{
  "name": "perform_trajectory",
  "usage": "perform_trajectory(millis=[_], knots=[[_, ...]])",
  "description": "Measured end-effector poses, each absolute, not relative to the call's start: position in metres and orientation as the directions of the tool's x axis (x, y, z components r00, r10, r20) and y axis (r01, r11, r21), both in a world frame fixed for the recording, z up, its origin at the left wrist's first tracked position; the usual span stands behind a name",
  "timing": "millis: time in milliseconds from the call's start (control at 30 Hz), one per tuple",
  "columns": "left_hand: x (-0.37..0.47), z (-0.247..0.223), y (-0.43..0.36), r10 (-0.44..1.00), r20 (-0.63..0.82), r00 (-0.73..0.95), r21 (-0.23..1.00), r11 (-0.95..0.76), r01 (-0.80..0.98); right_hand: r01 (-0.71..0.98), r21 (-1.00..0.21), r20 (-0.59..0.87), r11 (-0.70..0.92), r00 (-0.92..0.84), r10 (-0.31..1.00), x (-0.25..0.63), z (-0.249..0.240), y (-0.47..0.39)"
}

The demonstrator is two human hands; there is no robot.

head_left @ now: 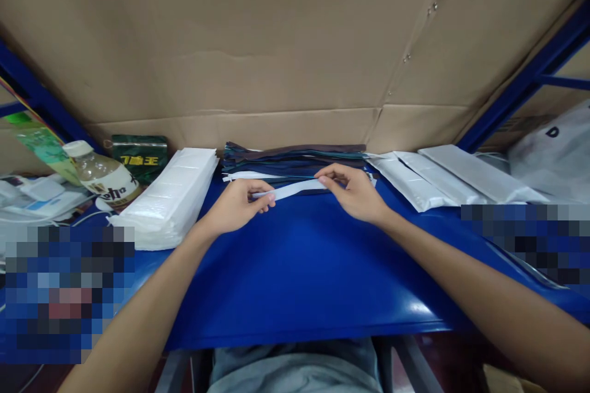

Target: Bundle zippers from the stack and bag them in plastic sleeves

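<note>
A narrow white strip (297, 188) is stretched between my two hands above the blue table. My left hand (240, 204) pinches its left end between thumb and fingers. At the other end, the thumb and fingertips of my right hand (353, 192) are closed on the strip. Behind the hands lies a pile of dark zipper-like strips (295, 153), brown, navy and teal, with some white ones at its front edge. My right hand is close to the front of this pile and hides part of it.
White padded packets (170, 190) are stacked at the left, beside a bottle (104, 175) and a dark green pouch (139, 156). Flat white packages (415, 181) lie at the right. Cardboard (276, 43) stands behind the blue table (299, 282); blue metal bars flank it.
</note>
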State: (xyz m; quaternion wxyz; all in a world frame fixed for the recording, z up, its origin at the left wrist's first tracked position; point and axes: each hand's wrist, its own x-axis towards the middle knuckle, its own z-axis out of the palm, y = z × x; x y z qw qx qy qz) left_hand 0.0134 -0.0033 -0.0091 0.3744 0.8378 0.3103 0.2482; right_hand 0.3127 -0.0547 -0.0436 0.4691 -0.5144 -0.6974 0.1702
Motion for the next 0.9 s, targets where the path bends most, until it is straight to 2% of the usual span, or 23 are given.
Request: perform_trajectory(millis=[100, 167, 233, 300, 400, 533, 733, 900], knots=[[0.011, -0.013, 0.003, 0.732, 0.145, 0.666, 0.828, -0.458, 0.323, 0.622, -0.677, 0.506, 0.393, 0.005, 0.863, 0.320, -0.043, -0.053], [0.012, -0.017, 0.004, 0.762, 0.101, 0.639, 0.868, -0.382, 0.317, 0.705, -0.563, 0.585, 0.430, -0.027, 0.810, 0.318, -0.041, -0.055], [0.015, -0.021, 0.002, 0.796, 0.057, 0.603, 0.910, -0.290, 0.297, 0.762, -0.410, 0.668, 0.501, -0.124, 0.734, 0.310, -0.039, -0.062], [0.021, -0.025, -0.003, 0.824, 0.032, 0.565, 0.942, -0.214, 0.259, 0.736, -0.353, 0.660, 0.578, -0.242, 0.711, 0.297, -0.037, -0.072], [0.031, -0.028, -0.012, 0.820, 0.025, 0.572, 0.962, -0.175, 0.208, 0.630, -0.500, 0.512, 0.595, -0.339, 0.789, 0.275, -0.035, -0.088], [0.042, -0.029, -0.021, 0.739, 0.022, 0.673, 0.968, -0.184, 0.171, 0.601, -0.634, 0.369, 0.487, -0.318, 0.873, 0.262, -0.036, -0.095], [0.044, -0.028, -0.024, 0.681, 0.032, 0.732, 0.968, -0.202, 0.146, 0.631, -0.640, 0.346, 0.439, -0.273, 0.898, 0.269, -0.040, -0.089], [0.044, -0.031, -0.025, 0.645, 0.088, 0.759, 0.942, -0.302, 0.148, 0.633, -0.650, 0.351, 0.420, -0.240, 0.905, 0.271, -0.043, -0.087]])
